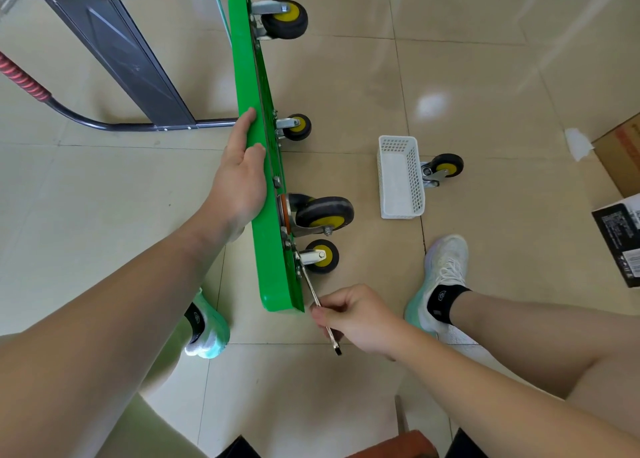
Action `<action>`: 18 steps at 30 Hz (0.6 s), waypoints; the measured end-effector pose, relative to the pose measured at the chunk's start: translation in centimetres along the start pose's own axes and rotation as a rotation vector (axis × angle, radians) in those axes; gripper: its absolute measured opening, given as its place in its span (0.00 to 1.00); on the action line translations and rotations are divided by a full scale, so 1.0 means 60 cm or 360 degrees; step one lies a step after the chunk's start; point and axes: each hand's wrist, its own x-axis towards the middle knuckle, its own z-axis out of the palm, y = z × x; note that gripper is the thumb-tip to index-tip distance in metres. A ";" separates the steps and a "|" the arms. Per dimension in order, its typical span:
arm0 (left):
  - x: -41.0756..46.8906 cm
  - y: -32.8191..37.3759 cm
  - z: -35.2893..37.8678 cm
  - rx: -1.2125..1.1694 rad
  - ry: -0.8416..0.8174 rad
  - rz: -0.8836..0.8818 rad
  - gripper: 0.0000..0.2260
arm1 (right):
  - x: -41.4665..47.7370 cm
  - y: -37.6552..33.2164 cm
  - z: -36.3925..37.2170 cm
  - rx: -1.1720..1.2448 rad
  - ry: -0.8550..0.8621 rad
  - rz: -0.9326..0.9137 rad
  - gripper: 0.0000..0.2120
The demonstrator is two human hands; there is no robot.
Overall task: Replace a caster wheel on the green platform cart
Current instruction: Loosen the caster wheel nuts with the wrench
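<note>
1. Closest to me, my right hand point(353, 319) is curled round the shaft of a wrench point(312, 291), just off the near corner of the green platform cart point(272, 267). The tool's free end pokes out below my fist.
2. The wrench's other end reaches the cart's underside, at the mount of the small caster wheel point(320, 256) nearest that corner. I cannot tell whether it sits on a bolt.
3. The cart stands tipped on its side on the tiled floor point(346, 87), wheels facing one way and its handle point(114, 56) stretching out the other way.
4. My left hand point(239, 180) rests on the cart's upper edge about midway along, with fingers straight and together against the deck and the thumb on the rim.
5. A large caster point(323, 213) sits just beyond the small one on the underside. A second small caster point(298, 127) and a far large caster point(285, 18) follow toward the handle end.
6. On the cart's wheel side, well apart from it, a white basket point(415, 180) stands on the floor, with a loose caster point(445, 167) just beside it.
7. My shoes flank the cart's near corner, the left shoe point(207, 329) on the deck side and the right shoe point(440, 277) on the wheel side.
</note>
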 end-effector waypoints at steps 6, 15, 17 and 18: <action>-0.008 0.010 0.001 0.0020 -0.0013 -0.0031 0.25 | -0.026 -0.039 0.018 0.0393 -0.0052 0.0107 0.06; -0.025 0.023 -0.002 0.0027 -0.0061 -0.0074 0.25 | -0.023 -0.050 0.026 0.0489 0.0010 0.0065 0.08; -0.027 0.025 -0.003 0.0010 -0.0073 -0.0087 0.25 | -0.016 -0.057 0.027 0.0521 0.0012 0.0065 0.08; -0.027 0.025 -0.003 -0.0002 -0.0075 -0.0095 0.25 | -0.012 -0.060 0.027 0.0534 0.0010 0.0072 0.08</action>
